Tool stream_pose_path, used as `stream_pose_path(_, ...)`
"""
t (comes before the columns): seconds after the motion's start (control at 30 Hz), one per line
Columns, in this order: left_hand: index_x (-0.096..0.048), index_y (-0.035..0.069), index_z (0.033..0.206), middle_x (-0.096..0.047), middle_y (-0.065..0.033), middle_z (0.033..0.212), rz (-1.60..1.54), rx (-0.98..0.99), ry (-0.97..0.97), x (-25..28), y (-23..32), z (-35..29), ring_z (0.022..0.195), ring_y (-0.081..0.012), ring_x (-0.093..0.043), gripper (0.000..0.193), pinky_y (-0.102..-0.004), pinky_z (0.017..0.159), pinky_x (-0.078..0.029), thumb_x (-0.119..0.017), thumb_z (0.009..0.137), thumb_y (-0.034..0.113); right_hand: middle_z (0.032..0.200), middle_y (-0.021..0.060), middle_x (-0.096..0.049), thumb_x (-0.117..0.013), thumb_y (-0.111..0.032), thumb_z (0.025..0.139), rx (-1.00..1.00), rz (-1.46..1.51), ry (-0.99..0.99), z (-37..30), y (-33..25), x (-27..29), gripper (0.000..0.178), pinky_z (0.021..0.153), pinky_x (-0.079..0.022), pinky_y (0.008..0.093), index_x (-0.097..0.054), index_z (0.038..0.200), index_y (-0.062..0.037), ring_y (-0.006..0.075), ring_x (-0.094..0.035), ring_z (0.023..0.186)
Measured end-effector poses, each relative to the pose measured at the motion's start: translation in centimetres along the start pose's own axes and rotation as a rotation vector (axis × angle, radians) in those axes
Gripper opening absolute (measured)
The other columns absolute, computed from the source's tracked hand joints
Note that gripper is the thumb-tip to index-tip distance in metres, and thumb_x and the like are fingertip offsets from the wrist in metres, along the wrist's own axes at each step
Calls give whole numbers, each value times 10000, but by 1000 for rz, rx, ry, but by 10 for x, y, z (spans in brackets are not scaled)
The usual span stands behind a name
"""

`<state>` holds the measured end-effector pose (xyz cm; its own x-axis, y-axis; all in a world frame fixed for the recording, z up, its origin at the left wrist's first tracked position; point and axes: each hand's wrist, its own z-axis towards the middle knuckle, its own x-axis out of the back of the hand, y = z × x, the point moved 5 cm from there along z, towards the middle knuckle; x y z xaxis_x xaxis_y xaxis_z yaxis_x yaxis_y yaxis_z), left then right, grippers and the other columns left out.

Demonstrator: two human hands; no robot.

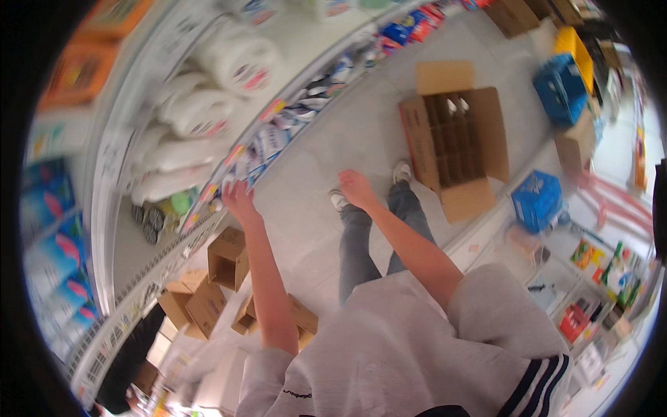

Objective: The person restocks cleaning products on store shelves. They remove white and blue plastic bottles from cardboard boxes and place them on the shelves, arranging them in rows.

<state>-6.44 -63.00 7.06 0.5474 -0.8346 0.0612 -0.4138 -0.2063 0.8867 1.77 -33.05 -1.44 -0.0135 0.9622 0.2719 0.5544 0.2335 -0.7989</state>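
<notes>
Packets (269, 143) look shiny beside the half-open left hand (238, 199), the right hand (355, 188) is loosely balled, and can't tell if either holds anything.

bright shelf tags (272, 109), pinkish-red print (254, 78) on white containers (233, 52), pale lettering (533, 183) on blue package (537, 203); none legible from here.
</notes>
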Motion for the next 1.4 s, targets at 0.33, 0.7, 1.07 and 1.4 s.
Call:
stream_pose_path(0.33, -656, 31, 909, -670, -50, 794, 544, 426, -728, -188, -173, -232, 700, -112, -627, 158, -239, 647, -500, -651, 894, 189, 797, 104, -704, -613, -95, 782, -306, -24, 438, -7, 175, 265, 202, 663, -526, 312, -681, 953, -12, 205, -682, 742)
stream_pose_path(0.7, -668, -3, 876, -670, -59, 747, 871, 456, -847, -336, -226, -285, 680, -125, -632, 248, -248, 622, -487, -553, 947, 205, 1036, 162, -680, -525, -146, 824, -577, 19, 397, 144, 289, 408, 241, 885, -491, 392, -695, 987, -95, 334, -628, 1019)
stream_pose_path(1.07, -601, 69, 1083, -669, -40, 866, 734, 640, -761, -303, -299, -273, 729, -112, -625, 190, -252, 640, -490, -499, 950, 158, 1364, 247, -465, -531, -150, 786, -363, -206, 118, 320, 307, 440, 694, 1017, -385, 457, -323, 1445, -87, 431, -448, 1235)
stream_pose_path(1.4, -608, 89, 1054, -668, -28, 852, 799, 675, -780, -276, -309, -268, 717, -105, -630, 162, -250, 589, -488, -554, 949, 200, 1037, 187, -638, -629, -156, 794, -311, -122, 218, 303, 419, 454, 411, 822, -477, 373, -545, 1162, 5, 298, -616, 924)
